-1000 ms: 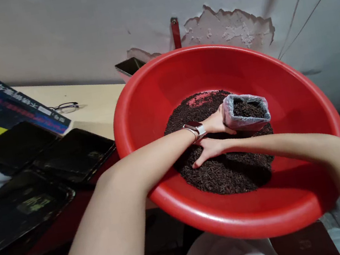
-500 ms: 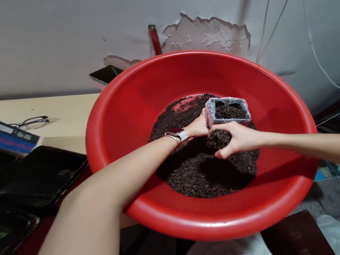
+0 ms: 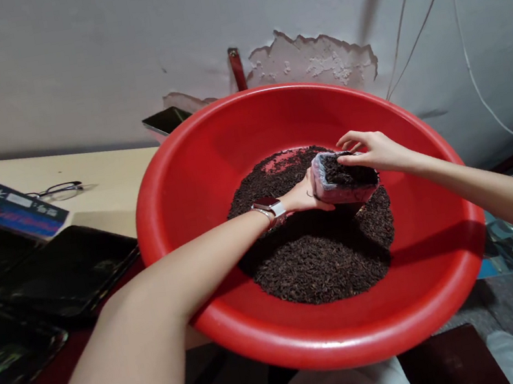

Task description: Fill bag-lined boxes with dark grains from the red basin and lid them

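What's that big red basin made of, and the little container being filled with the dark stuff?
The red basin looks like moulded plastic: smooth and glossy, with light streaks along its rolled rim. The small container, held by the left hand, seems lined with thin clear plastic film, crinkled and shiny at its edges. What lies beneath the film cannot be told.

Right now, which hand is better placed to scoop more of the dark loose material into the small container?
Probably the right hand: it is free, fingers over the small container. The left hand grips that container's side above the dark loose material.
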The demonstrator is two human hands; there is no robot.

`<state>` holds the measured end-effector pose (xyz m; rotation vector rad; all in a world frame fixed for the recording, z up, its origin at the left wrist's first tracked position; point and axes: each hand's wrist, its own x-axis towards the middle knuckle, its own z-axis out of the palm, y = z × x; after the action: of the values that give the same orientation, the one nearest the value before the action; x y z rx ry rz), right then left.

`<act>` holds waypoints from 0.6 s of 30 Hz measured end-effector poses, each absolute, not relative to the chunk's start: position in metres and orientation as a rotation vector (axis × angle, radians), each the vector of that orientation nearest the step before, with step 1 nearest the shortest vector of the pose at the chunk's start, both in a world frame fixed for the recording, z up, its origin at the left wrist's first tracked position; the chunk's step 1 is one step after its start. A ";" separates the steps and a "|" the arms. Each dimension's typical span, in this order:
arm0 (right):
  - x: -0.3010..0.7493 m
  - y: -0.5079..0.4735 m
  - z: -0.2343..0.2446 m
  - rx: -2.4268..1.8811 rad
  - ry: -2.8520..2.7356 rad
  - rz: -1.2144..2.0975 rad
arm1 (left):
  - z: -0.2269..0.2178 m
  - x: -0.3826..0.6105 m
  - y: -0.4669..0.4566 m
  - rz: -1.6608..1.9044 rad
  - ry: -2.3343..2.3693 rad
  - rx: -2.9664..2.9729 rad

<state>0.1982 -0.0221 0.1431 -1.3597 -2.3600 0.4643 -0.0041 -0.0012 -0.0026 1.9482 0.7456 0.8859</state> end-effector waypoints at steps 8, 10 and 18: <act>0.207 -0.020 0.110 -1.186 -2.614 0.350 | -0.004 -0.005 -0.001 0.854 0.799 2.012; 0.207 -0.018 0.098 -1.134 -2.686 0.353 | -0.005 -0.004 0.000 0.848 0.804 2.025; 0.196 -0.017 0.093 -1.117 -2.647 0.353 | -0.001 -0.005 -0.002 0.869 0.755 2.021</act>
<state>0.1962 -0.0167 0.0932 -1.1174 -2.6467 0.3527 -0.0050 -0.0017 -0.0014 2.0214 0.7547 0.8690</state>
